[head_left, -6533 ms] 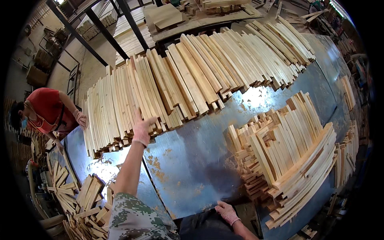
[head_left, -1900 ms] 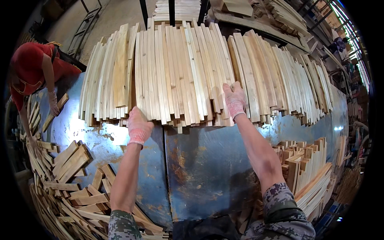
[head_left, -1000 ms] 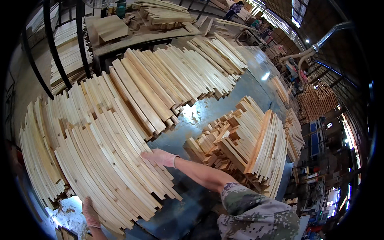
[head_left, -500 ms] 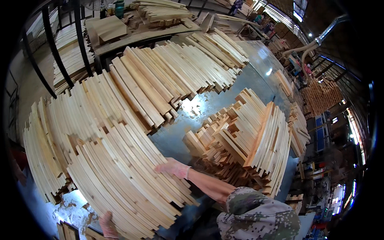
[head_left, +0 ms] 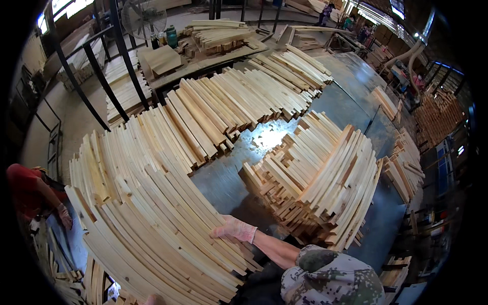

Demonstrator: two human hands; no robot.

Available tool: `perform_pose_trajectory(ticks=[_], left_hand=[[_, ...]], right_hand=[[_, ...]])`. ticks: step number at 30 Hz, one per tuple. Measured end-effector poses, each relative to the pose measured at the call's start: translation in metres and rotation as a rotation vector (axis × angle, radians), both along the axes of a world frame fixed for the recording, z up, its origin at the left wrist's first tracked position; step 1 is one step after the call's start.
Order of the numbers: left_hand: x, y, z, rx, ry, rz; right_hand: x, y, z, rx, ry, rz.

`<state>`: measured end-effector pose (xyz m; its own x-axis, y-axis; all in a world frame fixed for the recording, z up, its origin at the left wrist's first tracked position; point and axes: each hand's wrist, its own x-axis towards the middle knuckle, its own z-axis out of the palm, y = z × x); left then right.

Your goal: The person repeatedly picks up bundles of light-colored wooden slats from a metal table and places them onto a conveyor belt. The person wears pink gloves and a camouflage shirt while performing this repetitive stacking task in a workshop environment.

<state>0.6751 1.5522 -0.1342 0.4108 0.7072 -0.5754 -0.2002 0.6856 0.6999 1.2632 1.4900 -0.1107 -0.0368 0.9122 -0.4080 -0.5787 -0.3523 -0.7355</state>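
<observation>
A broad row of pale wooden strips [head_left: 168, 229] lies side by side in front of me. My right hand [head_left: 234, 229], in a pinkish knit glove, grips the right edge of this row with its fingers bent against the outer strips. Only a small part of my left hand [head_left: 153, 300] shows at the bottom edge, by the near part of the strips; its fingers are hidden. Beyond lies a longer row of wooden strips [head_left: 203, 109], partly met by the near row. To the right stands a layered stack of shorter wooden pieces [head_left: 330, 173].
A metal-grey tabletop [head_left: 213, 178] shows between the rows and the stack. At far left a person in a red top [head_left: 30, 190] reaches a gloved hand toward the table. Black metal posts [head_left: 124, 56] rise behind the far row. Another wood pile [head_left: 404, 168] stands at right.
The view has shifted, bringing the person in red further in at left. My left hand has dropped toward the bottom edge. My right hand keeps its place on the near row.
</observation>
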Motion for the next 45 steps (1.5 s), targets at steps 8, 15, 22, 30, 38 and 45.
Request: perform_pose_trajectory(ticks=[8,15,22,30,38,45], left_hand=[[0.023,-0.199,0.109,0.313,0.432,0.252],[0.093,-0.414,0.241,0.429,0.638,0.574],[0.054,-0.613,0.229,0.489,0.384,0.775],[0.051,-0.796,0.239,0.369,0.378,1.138],[-0.016,-1.000,0.227,0.241,0.342,1.378],[-0.087,-1.143,0.209,0.132,0.216,1.489]], right_hand=[[-0.035,-0.095,0.046,0.220,-0.003,0.117],[-0.058,-0.200,0.091,0.106,-0.054,0.363],[-0.146,-0.291,0.099,0.197,-0.186,0.494],[-0.258,-0.360,0.119,0.326,-0.077,0.889],[-0.416,-0.515,0.150,0.184,-0.071,1.244],[-0.528,-0.631,0.155,0.118,-0.226,1.415]])
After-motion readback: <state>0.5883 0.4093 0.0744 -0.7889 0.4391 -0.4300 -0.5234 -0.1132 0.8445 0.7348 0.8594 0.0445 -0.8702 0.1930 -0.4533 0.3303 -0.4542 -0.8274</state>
